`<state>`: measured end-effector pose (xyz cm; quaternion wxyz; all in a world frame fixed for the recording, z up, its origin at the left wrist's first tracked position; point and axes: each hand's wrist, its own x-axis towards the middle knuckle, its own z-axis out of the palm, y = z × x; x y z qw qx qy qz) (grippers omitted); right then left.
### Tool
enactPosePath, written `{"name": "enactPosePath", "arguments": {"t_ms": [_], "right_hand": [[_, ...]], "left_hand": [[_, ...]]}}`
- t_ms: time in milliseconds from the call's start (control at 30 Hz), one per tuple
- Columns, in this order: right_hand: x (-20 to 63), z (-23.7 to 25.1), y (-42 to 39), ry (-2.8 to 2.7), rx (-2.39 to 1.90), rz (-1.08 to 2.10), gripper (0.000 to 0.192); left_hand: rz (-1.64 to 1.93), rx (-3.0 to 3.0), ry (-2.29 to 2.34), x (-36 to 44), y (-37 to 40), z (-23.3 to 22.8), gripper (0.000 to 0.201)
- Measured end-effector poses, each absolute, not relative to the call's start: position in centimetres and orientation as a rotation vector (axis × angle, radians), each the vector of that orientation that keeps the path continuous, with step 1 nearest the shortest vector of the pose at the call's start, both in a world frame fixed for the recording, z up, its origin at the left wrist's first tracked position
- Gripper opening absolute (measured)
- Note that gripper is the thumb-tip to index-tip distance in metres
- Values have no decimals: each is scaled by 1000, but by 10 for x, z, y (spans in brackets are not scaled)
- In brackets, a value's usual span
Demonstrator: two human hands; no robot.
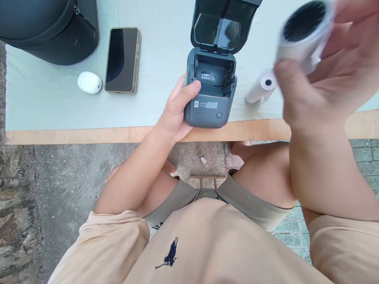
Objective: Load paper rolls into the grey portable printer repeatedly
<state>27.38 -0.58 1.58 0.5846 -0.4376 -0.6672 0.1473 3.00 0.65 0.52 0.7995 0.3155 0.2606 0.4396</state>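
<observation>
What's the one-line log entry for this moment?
left hand: steadies printer, lid open | right hand: holds paper roll raised | second roll: lies on table right of printer

Dark grey label printer point(211, 104) with glossy black lid; white paper roll point(302, 37) with black core; second white paper roll point(262, 86); black-screened phone point(122, 59) in gold case; white oval case point(89, 82); pale green cloth on tan-edged desk point(89, 134); black bag point(50, 29).

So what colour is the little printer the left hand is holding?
Dark grey, with a glossy black inside to its open lid; the printer shows clearly in the head view.
</observation>
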Motion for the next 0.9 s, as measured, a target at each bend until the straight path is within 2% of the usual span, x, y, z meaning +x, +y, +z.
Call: {"name": "enactPosePath", "arguments": {"t_ms": [33, 67, 133, 167, 300, 500, 633, 800, 900], "right_hand": [[259, 21, -7, -1663, -854, 146, 63], [246, 28, -8, -1769, -811, 17, 51], [226, 39, -8, -1927, -974, -85, 28], [220, 43, -8, -1964, -1020, -118, 22], [217, 49, -5, -2041, -1139, -190, 25], [212, 45, -6, -2104, -1267, -177, 29], [203, 47, -9, -2064, -1433, -193, 24], [210, 50, -7, -2180, -1475, 30, 29], [215, 50, -5, -2194, -1525, 13, 31]], "left_hand": [[949, 686, 561, 30, 6, 4, 14], [955, 696, 566, 29, 6, 2, 15], [970, 730, 570, 30, 4, 1, 19], [977, 745, 572, 30, 3, 1, 22], [991, 735, 556, 32, 0, 2, 27], [987, 694, 564, 31, -1, 4, 22], [988, 678, 565, 32, -3, 7, 29], [982, 623, 581, 32, -3, 7, 21], [961, 653, 575, 31, -2, 8, 20]]}}
